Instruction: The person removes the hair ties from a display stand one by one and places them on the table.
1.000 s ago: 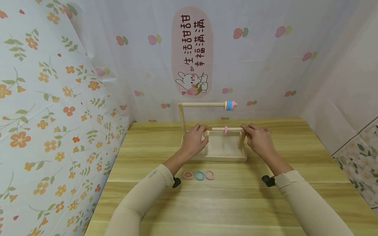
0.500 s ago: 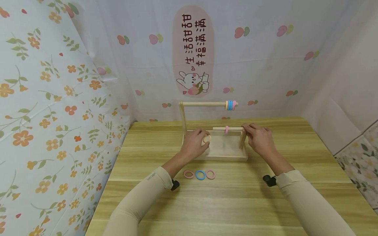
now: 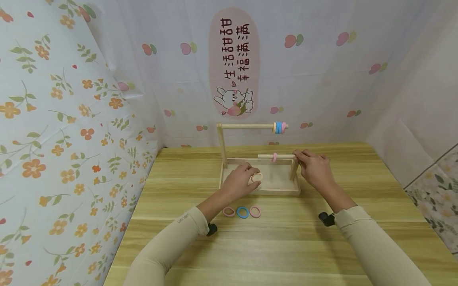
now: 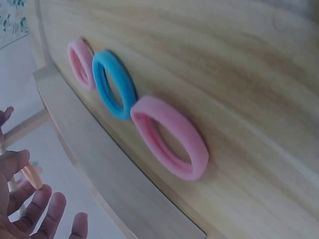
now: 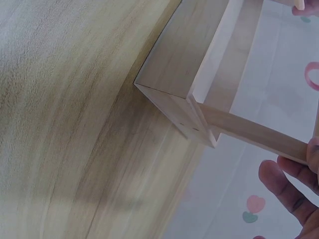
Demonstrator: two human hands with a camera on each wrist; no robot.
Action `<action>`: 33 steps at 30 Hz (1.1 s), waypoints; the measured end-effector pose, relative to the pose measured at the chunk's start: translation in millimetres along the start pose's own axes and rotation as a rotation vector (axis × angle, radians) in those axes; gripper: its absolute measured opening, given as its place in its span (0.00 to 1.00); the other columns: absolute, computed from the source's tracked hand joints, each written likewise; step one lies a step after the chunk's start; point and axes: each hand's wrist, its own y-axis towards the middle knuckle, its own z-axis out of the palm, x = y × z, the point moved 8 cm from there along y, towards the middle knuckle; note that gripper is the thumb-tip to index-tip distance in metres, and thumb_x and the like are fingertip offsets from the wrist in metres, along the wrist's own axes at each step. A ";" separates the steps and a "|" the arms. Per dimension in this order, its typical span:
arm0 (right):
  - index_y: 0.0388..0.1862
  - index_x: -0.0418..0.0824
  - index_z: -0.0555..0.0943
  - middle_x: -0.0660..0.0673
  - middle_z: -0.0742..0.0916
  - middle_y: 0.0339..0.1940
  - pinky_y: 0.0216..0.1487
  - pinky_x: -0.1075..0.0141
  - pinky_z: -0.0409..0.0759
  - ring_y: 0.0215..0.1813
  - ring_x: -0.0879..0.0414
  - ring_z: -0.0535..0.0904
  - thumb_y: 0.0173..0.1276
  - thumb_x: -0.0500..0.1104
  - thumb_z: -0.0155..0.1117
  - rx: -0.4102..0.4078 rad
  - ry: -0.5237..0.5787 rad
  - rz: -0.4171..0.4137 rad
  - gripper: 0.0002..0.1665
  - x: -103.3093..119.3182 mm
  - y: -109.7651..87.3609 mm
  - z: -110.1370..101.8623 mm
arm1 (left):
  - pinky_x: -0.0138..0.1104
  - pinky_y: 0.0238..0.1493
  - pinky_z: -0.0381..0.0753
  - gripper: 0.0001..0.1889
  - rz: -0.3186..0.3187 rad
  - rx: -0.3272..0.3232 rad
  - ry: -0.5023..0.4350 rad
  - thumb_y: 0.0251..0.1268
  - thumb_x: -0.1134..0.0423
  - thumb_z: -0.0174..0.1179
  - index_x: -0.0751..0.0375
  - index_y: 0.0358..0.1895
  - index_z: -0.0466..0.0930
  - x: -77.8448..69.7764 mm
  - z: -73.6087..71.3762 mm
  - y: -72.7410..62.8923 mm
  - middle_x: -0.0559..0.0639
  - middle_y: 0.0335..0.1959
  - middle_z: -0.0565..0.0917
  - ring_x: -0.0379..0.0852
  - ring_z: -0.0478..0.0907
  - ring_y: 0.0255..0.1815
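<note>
In the head view my left hand [image 3: 239, 182] pinches a pale orange hair tie [image 4: 32, 175] between thumb and fingers, low over the tray of a wooden stand [image 3: 277, 192]. My right hand [image 3: 315, 167] grips the right end of the stand's lower rod [image 3: 265, 156], where it meets the short post [image 3: 294, 171]. One pink hair tie [image 3: 274, 157] hangs around that rod, whose left end is free. Several hair ties [image 3: 278, 127], orange, blue and pink, sit bunched near the right end of the upper rod [image 3: 247, 126].
In front of the tray a blue hair tie [image 4: 117, 74] lies on the wooden table [image 3: 286, 246] between two pink ones. The tall left post [image 3: 221, 145] carries the upper rod. A printed curtain [image 3: 311, 79] hangs close behind the stand.
My left hand has drawn the orange hair tie away from the lower rod's free end, down and toward me over the tray. My right hand has stayed at the rod's right end.
</note>
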 end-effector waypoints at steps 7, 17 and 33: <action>0.61 0.44 0.88 0.40 0.93 0.49 0.60 0.18 0.78 0.41 0.35 0.91 0.85 0.39 0.64 0.015 -0.001 0.003 0.12 -1.5 0.2 1.3 | 0.36 0.49 0.86 0.23 0.043 0.067 0.012 0.81 0.46 0.68 0.51 0.71 0.85 -16.7 10.2 -9.0 0.47 0.60 0.85 0.48 0.83 0.58; 0.62 0.44 0.88 0.40 0.92 0.49 0.61 0.17 0.78 0.42 0.34 0.91 0.86 0.40 0.62 0.025 0.000 0.016 0.13 -3.4 0.6 2.5 | 0.26 0.50 0.86 0.23 0.129 0.095 0.006 0.79 0.48 0.71 0.50 0.70 0.85 -33.4 21.5 -17.0 0.45 0.61 0.86 0.43 0.83 0.56; 0.63 0.45 0.87 0.40 0.93 0.50 0.62 0.18 0.77 0.44 0.35 0.91 0.86 0.40 0.63 0.041 -0.009 0.026 0.13 -1.3 -2.3 1.6 | 0.27 0.49 0.88 0.21 0.207 0.186 0.121 0.81 0.43 0.67 0.45 0.68 0.87 -54.9 41.4 -28.8 0.42 0.60 0.89 0.41 0.85 0.59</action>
